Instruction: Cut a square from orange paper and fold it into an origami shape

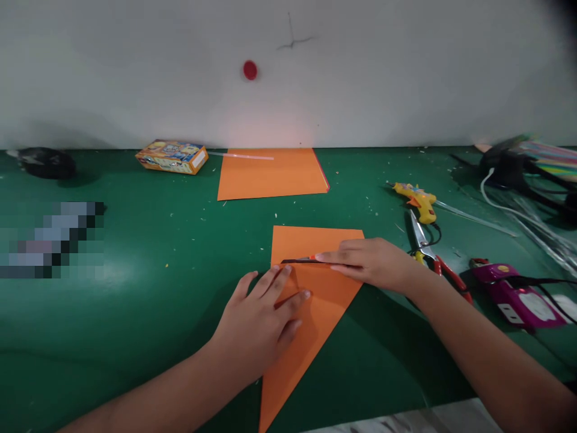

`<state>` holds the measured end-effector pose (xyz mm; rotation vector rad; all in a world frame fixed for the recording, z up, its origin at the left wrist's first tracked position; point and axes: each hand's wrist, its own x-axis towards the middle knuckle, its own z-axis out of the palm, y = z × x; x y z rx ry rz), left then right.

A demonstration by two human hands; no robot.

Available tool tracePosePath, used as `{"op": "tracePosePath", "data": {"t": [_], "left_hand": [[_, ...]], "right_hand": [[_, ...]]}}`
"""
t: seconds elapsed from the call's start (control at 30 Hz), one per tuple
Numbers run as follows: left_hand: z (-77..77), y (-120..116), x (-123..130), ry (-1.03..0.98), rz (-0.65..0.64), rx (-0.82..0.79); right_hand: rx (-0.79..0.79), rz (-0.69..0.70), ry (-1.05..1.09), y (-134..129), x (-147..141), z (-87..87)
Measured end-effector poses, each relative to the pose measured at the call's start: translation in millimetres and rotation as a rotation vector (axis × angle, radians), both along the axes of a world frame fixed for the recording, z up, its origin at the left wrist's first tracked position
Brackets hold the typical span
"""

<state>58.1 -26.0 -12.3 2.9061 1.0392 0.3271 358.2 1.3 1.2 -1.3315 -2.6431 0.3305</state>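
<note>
An orange sheet of paper [322, 328] lies in front of me, its lower part folded into a triangle with a flat strip above the fold's edge. My left hand [259, 313] rests on it with fingers spread, pressing just below that edge. In my right hand [365, 261] is a slim cutter knife [300, 261], held low and nearly flat along the edge where triangle and strip meet. Its dark, thin blade points left toward my left fingertips. A bit of orange shows by my right fingers, which hide most of the handle.
Behind lies an orange paper stack [270, 177] with a clear stick across it, beside a small box [172, 156]. On the right are a yellow glue gun [419, 200], red-handled pliers or scissors [421, 237] and a purple power strip [518, 294]. A white wall [383, 78] bounds the green table [135, 300].
</note>
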Motion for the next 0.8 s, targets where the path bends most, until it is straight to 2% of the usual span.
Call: {"op": "tracePosePath", "data": {"t": [0.8], "left_hand": [[-0.8, -1.0, -0.5, -0.012, 0.002, 0.003]], "right_hand": [[0.002, 0.011, 0.023, -0.7, 2.7, -0.3]]}}
